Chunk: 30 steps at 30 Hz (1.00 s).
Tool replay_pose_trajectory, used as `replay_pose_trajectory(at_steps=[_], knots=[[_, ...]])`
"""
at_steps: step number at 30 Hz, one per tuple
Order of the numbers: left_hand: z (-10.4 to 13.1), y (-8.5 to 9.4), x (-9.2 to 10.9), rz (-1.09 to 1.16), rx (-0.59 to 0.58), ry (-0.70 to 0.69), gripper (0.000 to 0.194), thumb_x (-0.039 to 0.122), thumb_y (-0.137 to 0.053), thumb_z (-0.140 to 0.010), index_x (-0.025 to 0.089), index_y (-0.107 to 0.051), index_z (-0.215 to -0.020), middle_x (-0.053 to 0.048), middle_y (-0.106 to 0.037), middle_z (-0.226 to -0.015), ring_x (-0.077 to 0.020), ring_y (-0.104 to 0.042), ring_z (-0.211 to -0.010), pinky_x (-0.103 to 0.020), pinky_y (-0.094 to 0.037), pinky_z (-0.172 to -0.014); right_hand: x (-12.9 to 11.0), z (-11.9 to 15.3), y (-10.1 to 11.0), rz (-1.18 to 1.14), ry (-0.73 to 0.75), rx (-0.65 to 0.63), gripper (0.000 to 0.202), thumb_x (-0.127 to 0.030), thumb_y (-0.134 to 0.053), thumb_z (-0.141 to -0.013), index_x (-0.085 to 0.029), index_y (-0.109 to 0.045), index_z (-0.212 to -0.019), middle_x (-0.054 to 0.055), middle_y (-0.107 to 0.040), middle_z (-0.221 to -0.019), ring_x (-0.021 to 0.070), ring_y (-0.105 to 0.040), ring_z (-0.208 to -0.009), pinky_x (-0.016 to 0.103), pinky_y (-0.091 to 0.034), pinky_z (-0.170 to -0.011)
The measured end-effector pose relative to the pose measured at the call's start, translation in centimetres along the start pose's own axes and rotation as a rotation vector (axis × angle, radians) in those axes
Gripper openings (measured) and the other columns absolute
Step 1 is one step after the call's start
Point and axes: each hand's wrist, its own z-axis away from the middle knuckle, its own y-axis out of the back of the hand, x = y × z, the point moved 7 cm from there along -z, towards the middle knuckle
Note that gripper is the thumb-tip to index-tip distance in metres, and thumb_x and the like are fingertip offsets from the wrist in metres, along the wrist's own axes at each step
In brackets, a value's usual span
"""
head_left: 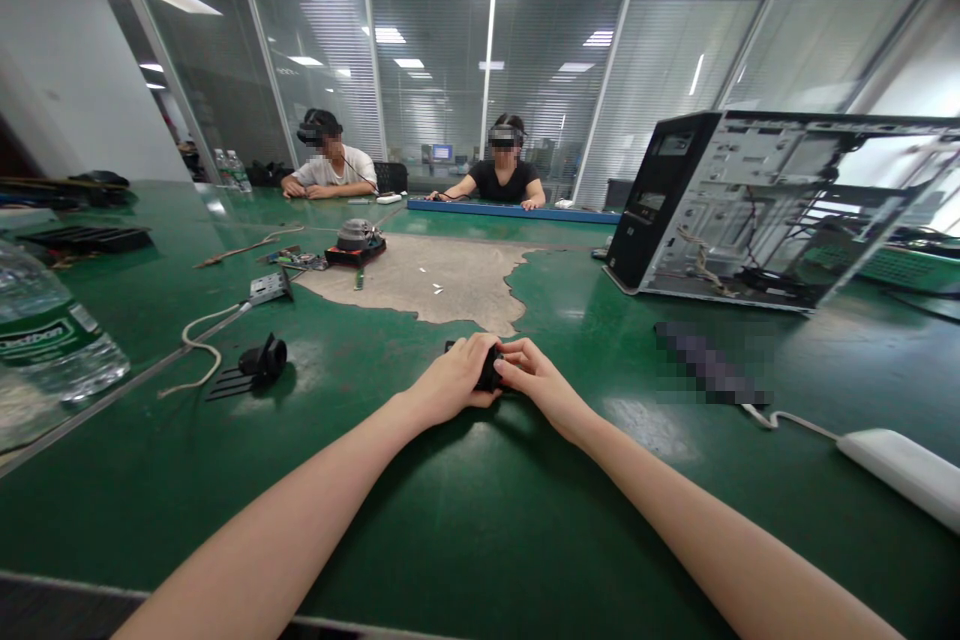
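Both hands meet over the green table (420,510), just in front of me. My left hand (459,375) is wrapped round a small black part (489,370), mostly covered by the fingers. From the other side, my right hand (536,380) grips the same part with thumb and fingertips. What kind of part it is I cannot make out. To the left lies a black plastic piece with a round opening and several prongs (262,360). Behind it rests a small metal bracket (268,288) with a pale cable.
An opened computer case (750,210) stands at right. Nearby are a blurred-out phone-like item (709,365) and a white power bank (904,470). A water bottle (52,340) is at left. A heatsink fan (356,238) sits by the worn table patch (450,270). Two people sit across.
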Motion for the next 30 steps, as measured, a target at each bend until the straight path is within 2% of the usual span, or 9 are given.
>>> replay_pose_trajectory(at_steps=[4, 10, 15, 21, 27, 30], knots=[[0.0, 0.0, 0.0, -0.014, -0.002, 0.003, 0.057, 0.018, -0.061, -0.064, 0.022, -0.031, -0.112, -0.007, -0.045, -0.108, -0.0227, -0.046, -0.096, -0.038, -0.038, -0.083, 0.1, -0.1, 0.2, 0.026, -0.002, 0.012, 0.031, -0.039, -0.059, -0.069, -0.02, -0.051, -0.092, 0.002, -0.057, -0.089, 0.0153, -0.054, -0.086, 0.034, -0.04, -0.08], [0.0, 0.0, 0.1, -0.029, -0.006, -0.004, 0.057, 0.017, -0.062, -0.063, 0.021, -0.031, -0.111, -0.006, -0.046, -0.106, -0.0215, -0.047, -0.091, -0.036, -0.04, -0.079, -0.8, 0.2, -0.6, -0.055, -0.029, -0.088, 0.036, -0.029, -0.068, -0.06, -0.022, -0.046, -0.087, 0.0, -0.057, -0.087, 0.0152, -0.056, -0.081, 0.033, -0.044, -0.073], [0.0, -0.1, -0.1, -0.013, 0.001, -0.005, 0.057, 0.018, -0.062, -0.063, 0.021, -0.031, -0.111, -0.007, -0.046, -0.108, -0.0227, -0.046, -0.096, -0.037, -0.039, -0.081, -0.6, 0.1, -0.3, -0.055, -0.003, -0.027, 0.027, -0.038, -0.06, -0.069, -0.022, -0.048, -0.086, 0.0, -0.059, -0.083, 0.0143, -0.056, -0.08, 0.033, -0.043, -0.076], [0.0, -0.1, -0.2, -0.013, 0.002, 0.004, 0.057, 0.019, -0.062, -0.063, 0.021, -0.031, -0.112, -0.007, -0.045, -0.109, -0.0225, -0.046, -0.095, -0.038, -0.039, -0.082, 0.2, -0.2, 0.2, 0.009, -0.013, 0.02, 0.031, -0.039, -0.06, -0.069, -0.02, -0.05, -0.091, 0.003, -0.058, -0.088, 0.0151, -0.055, -0.084, 0.033, -0.042, -0.078], [0.0, 0.0, 0.0, -0.02, -0.004, -0.002, 0.055, 0.018, -0.062, -0.064, 0.021, -0.032, -0.11, -0.006, -0.046, -0.108, -0.0219, -0.047, -0.093, -0.037, -0.039, -0.08, -0.5, 0.1, -0.3, -0.057, -0.003, -0.078, 0.033, -0.028, -0.068, -0.061, -0.022, -0.046, -0.085, 0.0, -0.058, -0.087, 0.0148, -0.056, -0.081, 0.032, -0.044, -0.073], [0.0, 0.0, 0.1, -0.029, -0.001, -0.01, 0.056, 0.017, -0.062, -0.063, 0.02, -0.032, -0.11, -0.007, -0.046, -0.106, -0.0218, -0.047, -0.093, -0.036, -0.04, -0.08, -0.7, 0.2, -0.4, -0.071, 0.004, -0.073, 0.031, -0.029, -0.066, -0.063, -0.023, -0.046, -0.085, 0.0, -0.058, -0.087, 0.0148, -0.056, -0.082, 0.033, -0.043, -0.075]])
